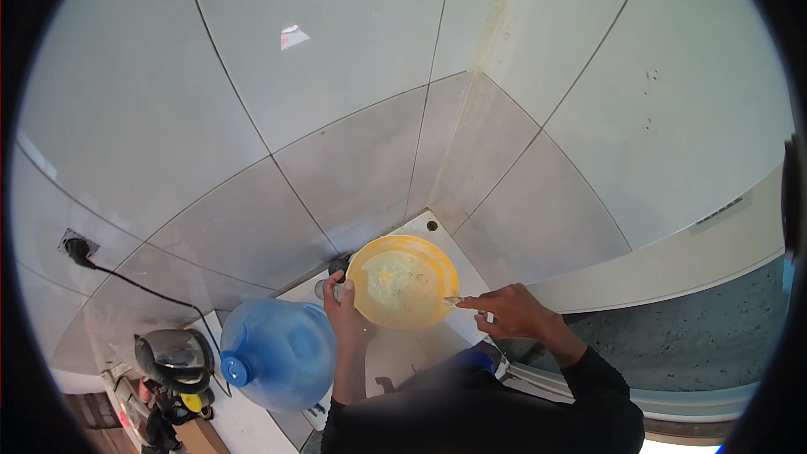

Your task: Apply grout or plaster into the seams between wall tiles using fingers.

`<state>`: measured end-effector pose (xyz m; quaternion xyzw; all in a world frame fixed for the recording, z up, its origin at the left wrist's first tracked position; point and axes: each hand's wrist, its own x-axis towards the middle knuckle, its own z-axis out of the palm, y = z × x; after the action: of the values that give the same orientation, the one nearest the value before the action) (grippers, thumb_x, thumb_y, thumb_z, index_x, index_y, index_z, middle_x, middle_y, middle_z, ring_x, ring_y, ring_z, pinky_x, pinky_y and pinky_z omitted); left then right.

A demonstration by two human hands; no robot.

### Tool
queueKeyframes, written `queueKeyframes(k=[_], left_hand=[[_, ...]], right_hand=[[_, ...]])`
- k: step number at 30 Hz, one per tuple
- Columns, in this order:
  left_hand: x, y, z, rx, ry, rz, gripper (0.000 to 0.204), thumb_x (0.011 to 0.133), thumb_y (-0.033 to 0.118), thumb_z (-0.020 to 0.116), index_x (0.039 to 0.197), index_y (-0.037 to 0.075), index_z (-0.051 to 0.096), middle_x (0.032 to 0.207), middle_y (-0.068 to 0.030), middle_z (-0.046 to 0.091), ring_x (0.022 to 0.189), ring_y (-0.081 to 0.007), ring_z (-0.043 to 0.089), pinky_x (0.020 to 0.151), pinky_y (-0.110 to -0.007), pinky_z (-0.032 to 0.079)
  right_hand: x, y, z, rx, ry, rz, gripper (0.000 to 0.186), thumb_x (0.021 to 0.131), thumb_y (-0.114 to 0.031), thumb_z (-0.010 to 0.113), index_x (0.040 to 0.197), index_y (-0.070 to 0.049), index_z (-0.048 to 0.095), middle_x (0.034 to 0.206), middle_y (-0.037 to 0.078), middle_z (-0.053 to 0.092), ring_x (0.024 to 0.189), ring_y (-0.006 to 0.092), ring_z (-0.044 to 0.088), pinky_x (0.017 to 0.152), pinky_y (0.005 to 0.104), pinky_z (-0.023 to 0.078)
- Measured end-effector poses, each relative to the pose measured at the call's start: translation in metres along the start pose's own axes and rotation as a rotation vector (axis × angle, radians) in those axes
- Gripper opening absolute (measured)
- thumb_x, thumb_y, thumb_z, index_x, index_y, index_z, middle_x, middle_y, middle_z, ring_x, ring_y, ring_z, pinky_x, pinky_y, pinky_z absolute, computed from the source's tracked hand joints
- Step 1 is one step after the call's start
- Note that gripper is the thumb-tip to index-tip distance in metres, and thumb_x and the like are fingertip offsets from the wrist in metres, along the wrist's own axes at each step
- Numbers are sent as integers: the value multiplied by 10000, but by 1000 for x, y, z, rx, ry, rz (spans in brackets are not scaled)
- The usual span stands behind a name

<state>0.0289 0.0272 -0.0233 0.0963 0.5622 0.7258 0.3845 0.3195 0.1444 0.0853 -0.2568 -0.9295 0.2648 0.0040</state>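
A yellow bowl (446,267) stands on a white surface near the wall corner. Inside it lies a pale, wet-looking mixture (391,277) with a whiter patch that looks like flour. My left hand (343,307) grips the bowl at its left rim, fingers and thumb around the edge. Across from it, my right hand (510,313) is at the right rim. Its index finger stretches toward the bowl with pale paste on the tip, and the thumb is apart from it. Nothing is held in that hand.
A large blue water bottle (290,353) stands left of my left forearm. Beyond it are an electric kettle (175,360) and a cord plugged into a wall socket (78,245). A small dark object (338,266) sits behind my left hand. Tiled walls close in the corner.
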Motion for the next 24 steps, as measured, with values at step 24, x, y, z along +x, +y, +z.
queueKeyframes(k=[24], left_hand=[[-40,12,-16,190,20,197,651,935,489,697,1391,73,490,1165,-124,638,1008,-214,655,832,-347,555]], right_hand=[[179,-8,-167,-238,909,457,830,870,-157,685,1592,-88,281,739,194,699,713,436,697,670,543,561]])
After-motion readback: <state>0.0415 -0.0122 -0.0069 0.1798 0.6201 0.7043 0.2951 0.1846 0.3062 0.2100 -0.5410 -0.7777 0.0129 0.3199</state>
